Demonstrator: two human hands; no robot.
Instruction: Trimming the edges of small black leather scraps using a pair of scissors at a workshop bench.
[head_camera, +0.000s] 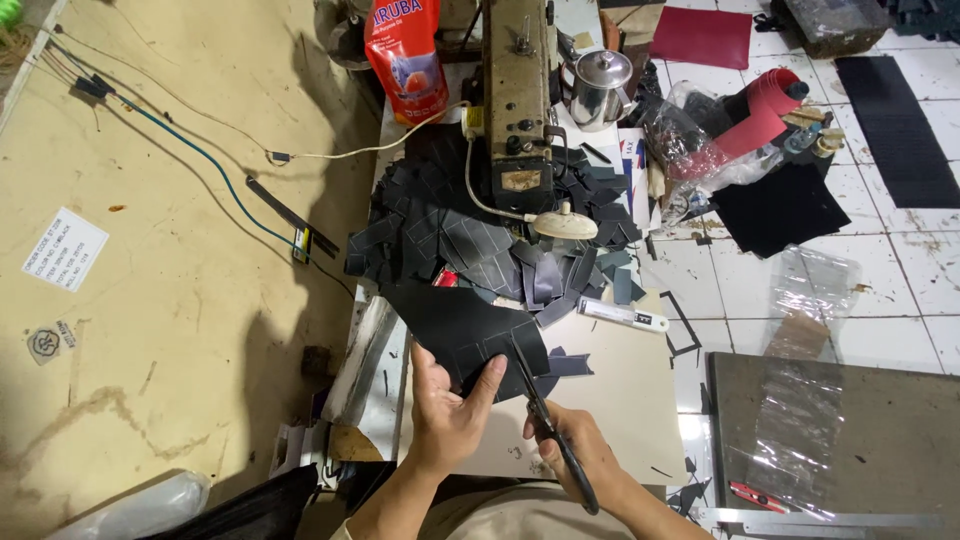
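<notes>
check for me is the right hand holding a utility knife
No, the right hand holds black scissors, their blades cutting into the black sheet that the left hand grips.

A pale work table (620, 400) runs away from the near edge, narrow and cluttered. At its far end stands an old sewing machine (520, 95), with a heap of dark cut fabric pieces (480, 240) spread around its base and spilling nearer. A white utility knife (622, 316) lies just right of the heap on the bare tabletop. A steel kettle (600, 88) stands right of the machine, a red pouch (408, 60) to its left. To the right is white tiled floor (900, 250), carrying a black fabric sheet (780, 208), a red roll (762, 112), clear plastic (815, 285) and, nearer, a grey board (880, 430).
</notes>
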